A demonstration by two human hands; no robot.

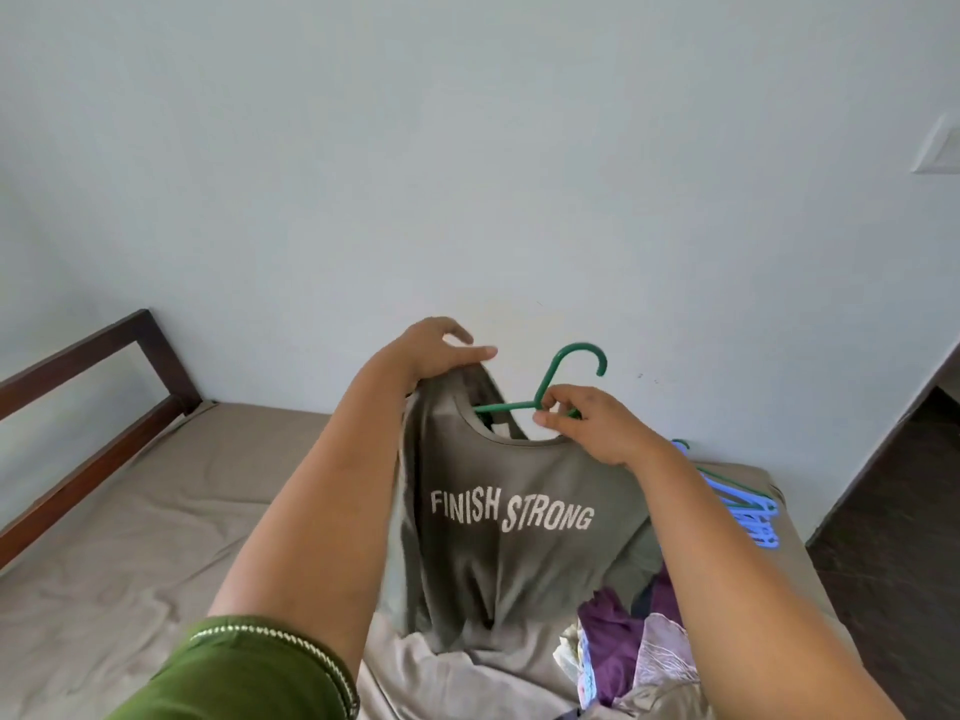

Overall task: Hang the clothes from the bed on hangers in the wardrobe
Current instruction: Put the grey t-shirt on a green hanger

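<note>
The bed (pixel 130 511) carries a tan sheet inside a dark wooden frame (pixel 98 376), and on it sit two heaps: a pile of clothes (pixel 623 652) in purple, lilac and pale cloth at the near right, and a bunch of spare hangers (pixel 748 511), blue and green, lying further back near the right edge of the mattress. Both arms reach forward over the bed. The left hand (pixel 436 356) is raised highest, its fingers curled over and gripping the shoulder of the grey-green T-shirt (pixel 509 537), lifting that side up against the pale wall (pixel 467 148). The left arm wears a green sleeve (pixel 249 672) with a beaded trim at its hem. The right hand (pixel 587 423) sits slightly lower and to the right, thumb and fingers pinching the green hanger (pixel 550 387) at its neck, just below the hook. The hook curves up free above the hand, while one of the hanger's arms runs down to the left into the shirt's neck opening. The T-shirt hangs between the two hands above the bed, its front facing the camera with "FINISH STRONG" printed in white across the chest; its round collar gapes open, and its lower part drapes down onto the sheet beside the pile of clothes.
</note>
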